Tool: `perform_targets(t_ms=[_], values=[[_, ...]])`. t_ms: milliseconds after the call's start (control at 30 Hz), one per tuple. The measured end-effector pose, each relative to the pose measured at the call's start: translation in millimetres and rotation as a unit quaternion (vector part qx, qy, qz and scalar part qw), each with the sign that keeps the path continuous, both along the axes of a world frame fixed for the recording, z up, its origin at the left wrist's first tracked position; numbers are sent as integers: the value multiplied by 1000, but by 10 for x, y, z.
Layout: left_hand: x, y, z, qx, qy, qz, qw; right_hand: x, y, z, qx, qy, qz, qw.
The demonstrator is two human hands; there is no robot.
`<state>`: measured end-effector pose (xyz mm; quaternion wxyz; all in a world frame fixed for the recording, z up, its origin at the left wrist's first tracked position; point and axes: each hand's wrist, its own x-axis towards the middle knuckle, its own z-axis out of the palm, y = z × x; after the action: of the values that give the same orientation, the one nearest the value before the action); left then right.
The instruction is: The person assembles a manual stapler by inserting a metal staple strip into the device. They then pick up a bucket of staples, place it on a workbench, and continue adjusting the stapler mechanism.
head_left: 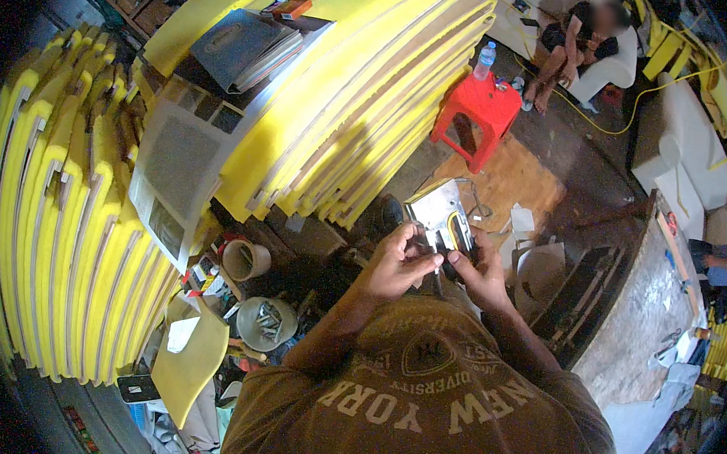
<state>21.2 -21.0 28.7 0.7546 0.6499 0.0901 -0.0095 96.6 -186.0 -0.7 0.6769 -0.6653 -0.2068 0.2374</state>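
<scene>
1. metal-faced unit (pixel 434 207), small and boxy, sits between both hands in front of the chest, above the floor; its pale face is tipped upward, probably so that it can be looked at from above.
2. left hand (pixel 398 267) is curled partly closed around the unit's near left side, thumb laid along the near edge, which likely steadies that corner.
3. right hand (pixel 480 273) is likewise bent around the near right side, its thumb close to the left one; the finer fingertip contact is too small to tell.
4. yellow wire (pixel 462 232) loops over the unit's right part, beside the right fingers; holding by the edges seems to leave it uncovered.
5. red stool (pixel 483 113) stands ahead, its top serving as a perch for a clear bottle (pixel 484 61).
6. yellow-edged panels (pixel 363 117) are piled flat, presumably to save floor room, with a dark folder (pixel 237 45) resting on top.
</scene>
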Motion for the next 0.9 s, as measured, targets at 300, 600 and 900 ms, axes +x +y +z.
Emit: perform_targets(t_ms=[300,600,900], values=[[-126,90,-117,-111,-28,54,992,-140,-5,-64,20,152,-50,987],[-99,83,-123,-16,-92,50,994,-120,14,-141,63,289,12,955],[-79,-29,-134,-62,-37,54,996,-152,17,-11,86,345,44,934]])
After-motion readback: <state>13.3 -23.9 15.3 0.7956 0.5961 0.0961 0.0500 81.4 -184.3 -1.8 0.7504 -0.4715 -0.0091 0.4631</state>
